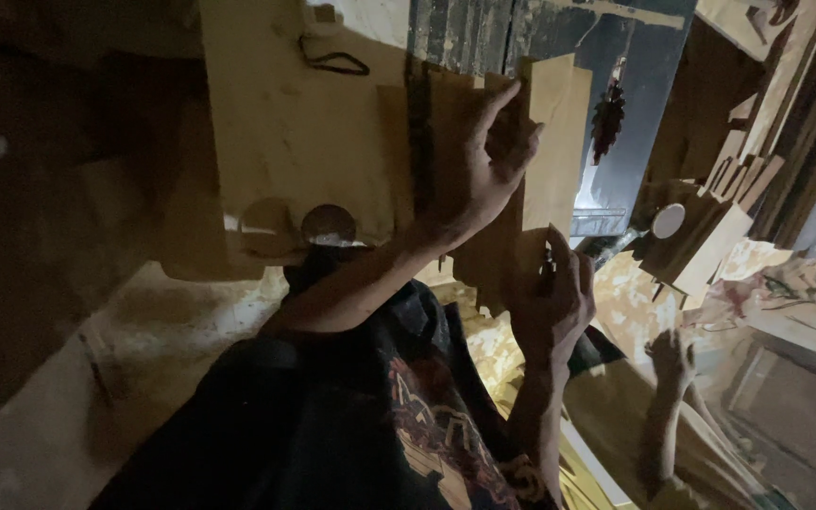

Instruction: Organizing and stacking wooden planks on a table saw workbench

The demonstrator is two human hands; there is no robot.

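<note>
A: What sits at nine o'clock?
B: Mostly dark; then a big pale board point(285, 123) leaning upright, with a black cord loop point(332, 62) at its twelve o'clock and a round cut-out point(329, 225) at its six o'clock.

A: And the hands?
B: The left hand point(493, 165) comes up from seven o'clock, its forearm crossing a dark printed garment point(361, 416). Its fingers point(502, 99) lie fairly flat against a stack of thin wooden panels point(554, 132) standing on edge at the centre, the index stretched toward twelve o'clock, the thumb curled at the panels' edge.

A: The right?
B: The right hand point(552, 302) is at five o'clock from the left one, lower on the same panels. Its fingers are curled in on the bottom edge of a panel; a small dark thing shows at the fingertips, too blurred to name.

A: Further round?
B: At one o'clock a dark feathery object point(608, 118) hangs before a bluish surface. At three o'clock more wooden offcuts point(710, 217) are heaped, one carrying a white disc point(669, 220). At five o'clock a bare foot point(671, 359) rests on the sawdust-strewn floor point(181, 321)
</note>
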